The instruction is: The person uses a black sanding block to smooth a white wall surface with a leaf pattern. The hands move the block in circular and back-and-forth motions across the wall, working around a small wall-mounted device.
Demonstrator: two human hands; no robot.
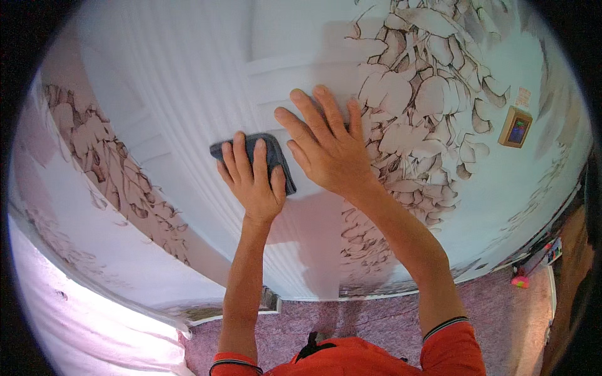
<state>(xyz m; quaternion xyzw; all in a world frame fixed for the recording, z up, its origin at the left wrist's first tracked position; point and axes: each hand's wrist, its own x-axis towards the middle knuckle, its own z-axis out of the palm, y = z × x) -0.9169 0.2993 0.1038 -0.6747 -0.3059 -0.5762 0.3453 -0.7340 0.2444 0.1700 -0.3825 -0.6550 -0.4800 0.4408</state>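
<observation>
My left hand [256, 188] presses a dark, flat wallpaper smoother [277, 160] against the wall, fingers spread over its face and thumb near its right edge. Beneath it is a pale wallpaper strip [207, 108] printed with folds and bands like a column. To the right, my right hand [334, 155] rests on the wall surface with fingers spread and nothing visible in it. It lies where the pale strip meets a mural of outlined leaves and petals [432, 94]. Shadows of my arms fall across the paper.
A gold-framed wall panel with a lit screen [516, 129] is on the right, under a small label with writing [523, 97]. White cloth [103, 319] hangs at lower left. Below is a mottled purplish floor [357, 319]; a pink ball-like object [520, 281] sits near the wall's foot.
</observation>
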